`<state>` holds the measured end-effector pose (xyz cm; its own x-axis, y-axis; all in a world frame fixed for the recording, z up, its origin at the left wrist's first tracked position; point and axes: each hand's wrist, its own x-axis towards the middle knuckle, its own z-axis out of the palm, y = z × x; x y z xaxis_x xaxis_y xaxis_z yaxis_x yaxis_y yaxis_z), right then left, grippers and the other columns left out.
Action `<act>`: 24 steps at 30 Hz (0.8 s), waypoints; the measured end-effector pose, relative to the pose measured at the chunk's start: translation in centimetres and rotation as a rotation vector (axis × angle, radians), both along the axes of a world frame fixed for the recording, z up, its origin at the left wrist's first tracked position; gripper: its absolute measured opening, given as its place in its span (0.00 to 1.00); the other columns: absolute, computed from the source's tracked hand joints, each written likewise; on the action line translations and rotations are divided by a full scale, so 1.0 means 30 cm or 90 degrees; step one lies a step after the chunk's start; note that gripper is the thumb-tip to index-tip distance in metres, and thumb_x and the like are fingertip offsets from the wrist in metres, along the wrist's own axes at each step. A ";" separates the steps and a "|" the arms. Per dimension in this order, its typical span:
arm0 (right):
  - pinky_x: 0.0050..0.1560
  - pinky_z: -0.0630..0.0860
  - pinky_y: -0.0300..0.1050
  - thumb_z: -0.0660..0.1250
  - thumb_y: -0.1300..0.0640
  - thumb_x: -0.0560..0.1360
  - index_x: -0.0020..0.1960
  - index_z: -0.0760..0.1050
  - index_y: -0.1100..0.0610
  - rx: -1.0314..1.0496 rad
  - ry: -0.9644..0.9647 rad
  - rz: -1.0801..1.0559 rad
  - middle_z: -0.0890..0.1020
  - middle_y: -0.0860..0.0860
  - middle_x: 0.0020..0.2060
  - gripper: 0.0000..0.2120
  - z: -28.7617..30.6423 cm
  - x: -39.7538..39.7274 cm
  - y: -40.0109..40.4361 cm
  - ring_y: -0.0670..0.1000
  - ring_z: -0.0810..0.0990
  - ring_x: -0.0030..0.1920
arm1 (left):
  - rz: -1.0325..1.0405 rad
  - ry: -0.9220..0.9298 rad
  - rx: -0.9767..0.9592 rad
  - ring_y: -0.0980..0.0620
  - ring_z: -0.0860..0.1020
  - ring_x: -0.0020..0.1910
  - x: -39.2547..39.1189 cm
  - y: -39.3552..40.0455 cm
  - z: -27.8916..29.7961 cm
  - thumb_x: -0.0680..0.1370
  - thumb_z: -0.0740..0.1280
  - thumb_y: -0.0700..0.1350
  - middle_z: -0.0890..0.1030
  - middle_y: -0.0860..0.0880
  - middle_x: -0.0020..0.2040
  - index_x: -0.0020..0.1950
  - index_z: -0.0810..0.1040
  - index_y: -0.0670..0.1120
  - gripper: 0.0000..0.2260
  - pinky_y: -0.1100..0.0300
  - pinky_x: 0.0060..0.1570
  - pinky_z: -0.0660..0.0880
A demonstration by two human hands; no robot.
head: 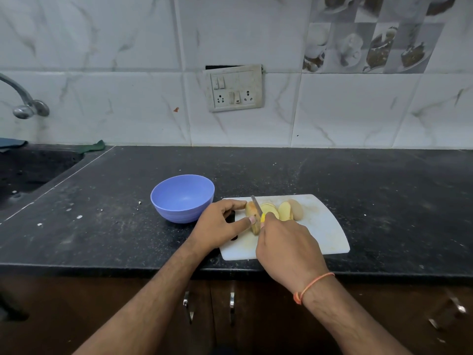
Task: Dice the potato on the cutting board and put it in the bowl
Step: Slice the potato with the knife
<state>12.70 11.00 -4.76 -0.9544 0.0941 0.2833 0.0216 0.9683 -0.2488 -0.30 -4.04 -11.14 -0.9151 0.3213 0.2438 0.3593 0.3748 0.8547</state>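
A white cutting board (pixel 325 234) lies on the black counter near its front edge. On it stands the uncut end of a potato (pixel 252 216), pinched between the thumb and fingers of my left hand (pixel 220 226). Several cut slices (pixel 285 210) lean to its right. My right hand (pixel 286 247) grips a knife with a yellow handle; its blade (pixel 256 204) sits down into the potato just right of my left fingertips. A purple bowl (pixel 182 198) stands left of the board, with nothing in it.
A sink (pixel 30 170) is set into the counter at far left, with a tap (pixel 24 98) above it. A switch and socket plate (pixel 234 88) hangs on the tiled wall. Cabinet handles (pixel 231 307) show below the counter edge.
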 end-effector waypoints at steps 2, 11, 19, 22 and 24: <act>0.28 0.57 0.44 0.55 0.57 0.83 0.59 0.71 0.55 0.012 -0.007 -0.010 0.71 0.49 0.37 0.08 0.015 -0.006 -0.009 0.54 0.72 0.38 | -0.002 0.003 0.004 0.65 0.78 0.65 -0.002 -0.001 -0.003 0.75 0.80 0.53 0.83 0.61 0.65 0.69 0.83 0.54 0.23 0.61 0.66 0.77; 0.47 0.67 0.47 0.55 0.59 0.82 0.73 0.71 0.54 -0.024 -0.125 -0.002 0.74 0.53 0.63 0.20 0.036 -0.072 -0.018 0.62 0.68 0.72 | -0.005 0.019 -0.027 0.63 0.77 0.66 0.000 0.000 0.005 0.76 0.79 0.54 0.81 0.60 0.66 0.69 0.81 0.55 0.22 0.60 0.69 0.75; 0.33 0.61 0.46 0.57 0.55 0.83 0.54 0.72 0.54 -0.009 -0.117 0.007 0.70 0.48 0.37 0.06 -0.029 0.022 -0.001 0.52 0.71 0.39 | -0.012 0.032 -0.016 0.60 0.76 0.70 0.005 0.005 0.003 0.76 0.79 0.53 0.81 0.58 0.69 0.74 0.79 0.55 0.26 0.59 0.72 0.74; 0.35 0.65 0.46 0.56 0.53 0.84 0.61 0.71 0.55 0.002 -0.093 0.016 0.71 0.49 0.40 0.10 -0.056 0.081 -0.004 0.52 0.71 0.40 | -0.018 0.032 -0.017 0.61 0.75 0.71 0.009 0.003 0.005 0.76 0.78 0.53 0.81 0.60 0.70 0.74 0.78 0.57 0.26 0.58 0.72 0.74; 0.31 0.61 0.45 0.55 0.54 0.84 0.66 0.69 0.56 0.008 -0.086 0.015 0.74 0.50 0.42 0.13 -0.069 0.121 -0.002 0.53 0.71 0.40 | -0.016 0.037 -0.019 0.62 0.76 0.70 0.011 0.001 0.004 0.76 0.78 0.54 0.81 0.61 0.68 0.72 0.80 0.59 0.24 0.52 0.69 0.78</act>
<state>16.33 10.92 -6.82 -0.9857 0.0694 0.1535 0.0320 0.9718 -0.2336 0.03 -4.02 -11.02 -0.8911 0.3525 0.2859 0.4175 0.3896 0.8209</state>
